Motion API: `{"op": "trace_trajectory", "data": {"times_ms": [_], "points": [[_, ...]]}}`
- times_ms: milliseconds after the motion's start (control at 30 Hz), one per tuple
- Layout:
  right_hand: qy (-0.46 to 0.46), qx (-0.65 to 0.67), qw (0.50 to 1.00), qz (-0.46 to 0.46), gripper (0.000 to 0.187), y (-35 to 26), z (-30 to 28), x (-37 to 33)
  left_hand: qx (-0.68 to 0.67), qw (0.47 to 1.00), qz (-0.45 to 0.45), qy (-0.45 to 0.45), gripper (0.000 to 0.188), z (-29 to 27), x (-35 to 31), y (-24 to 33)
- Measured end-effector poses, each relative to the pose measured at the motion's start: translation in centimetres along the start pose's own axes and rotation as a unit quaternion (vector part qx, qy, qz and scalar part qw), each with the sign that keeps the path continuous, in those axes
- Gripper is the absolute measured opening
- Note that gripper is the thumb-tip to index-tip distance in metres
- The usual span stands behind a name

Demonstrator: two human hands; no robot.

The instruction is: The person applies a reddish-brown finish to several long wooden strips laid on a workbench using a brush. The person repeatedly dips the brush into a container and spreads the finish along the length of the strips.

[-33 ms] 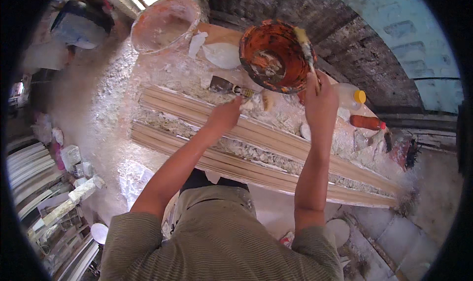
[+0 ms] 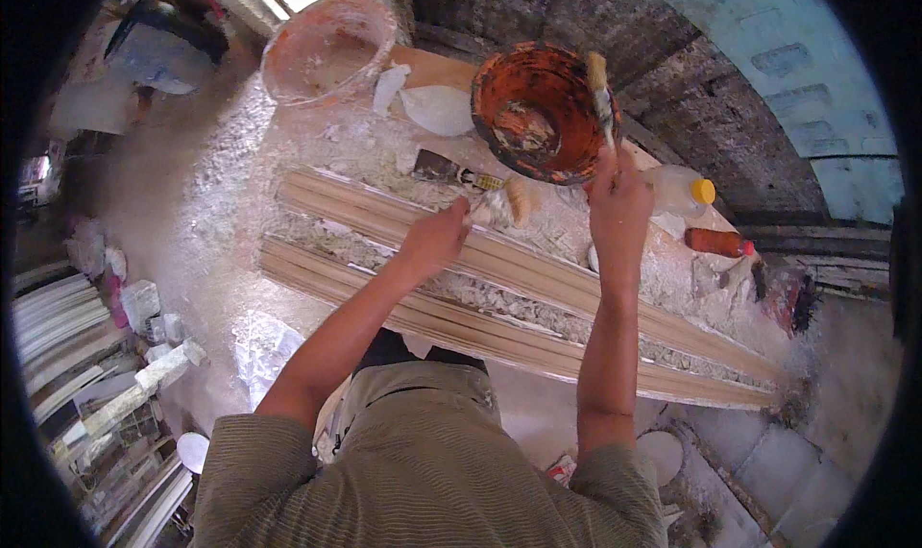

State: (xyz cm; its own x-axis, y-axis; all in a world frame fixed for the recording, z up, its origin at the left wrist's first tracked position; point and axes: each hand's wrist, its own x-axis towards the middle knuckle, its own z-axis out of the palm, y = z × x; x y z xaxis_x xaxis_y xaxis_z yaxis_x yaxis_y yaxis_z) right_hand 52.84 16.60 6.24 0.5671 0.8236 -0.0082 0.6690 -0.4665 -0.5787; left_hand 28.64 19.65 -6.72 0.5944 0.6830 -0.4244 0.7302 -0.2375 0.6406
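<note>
My right hand [image 2: 619,188] is closed round the handle of a paintbrush [image 2: 602,92], its pale bristles pointing up beside the rim of an orange, dark-stained bucket [image 2: 490,145]. My left hand [image 2: 434,241] is closed at the handle end of a second, plaster-coated brush [image 2: 497,209], whose tan bristles point right over the table. Just beyond that brush lies a scraper [image 2: 440,167] with a dark blade and a patterned handle. Below my left hand, two long ribbed wooden mouldings [image 2: 336,197] run slantwise across the worktable.
A whitish-pink bucket [image 2: 327,53] stands at the far left of the dusty table [image 2: 307,140]. Beside it lies a white rounded piece [image 2: 437,109]. At right are a yellow-capped clear jug [image 2: 667,188] and a red bottle [image 2: 713,242]. White strips [image 2: 62,322] are stacked at left.
My left hand has shifted slightly down, and the plaster-coated brush now shows plainly in front of its fingers. The right hand's brush has tipped more upright, bristles a little farther right.
</note>
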Motion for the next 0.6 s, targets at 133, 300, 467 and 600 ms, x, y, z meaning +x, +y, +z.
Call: {"op": "trace_trajectory", "data": {"times_ms": [133, 300, 467, 600], "points": [[-0.015, 0.004, 0.993, -0.118, 0.031, 4.8, 3.0, -1.4, -0.067, 0.997, -0.041, 0.013, 0.036, 2.6, -8.9, -5.2], [0.130, 0.159, 0.977, -0.065, 0.030, 2.1, 2.0, -3.0, -0.166, 0.977, -0.115, 0.075, 0.038, 4.9, -17.9, -9.3], [-0.031, 0.049, 0.998, -0.024, 0.030, 5.8, 4.6, -1.8, -0.119, 0.978, -0.133, 0.108, 0.037, 1.5, -15.4, -8.6], [-0.039, 0.138, 0.990, -0.002, 0.033, 3.1, 4.1, -2.8, 0.030, 0.988, 0.132, 0.069, 0.036, -0.2, -4.0, -7.1]]}}
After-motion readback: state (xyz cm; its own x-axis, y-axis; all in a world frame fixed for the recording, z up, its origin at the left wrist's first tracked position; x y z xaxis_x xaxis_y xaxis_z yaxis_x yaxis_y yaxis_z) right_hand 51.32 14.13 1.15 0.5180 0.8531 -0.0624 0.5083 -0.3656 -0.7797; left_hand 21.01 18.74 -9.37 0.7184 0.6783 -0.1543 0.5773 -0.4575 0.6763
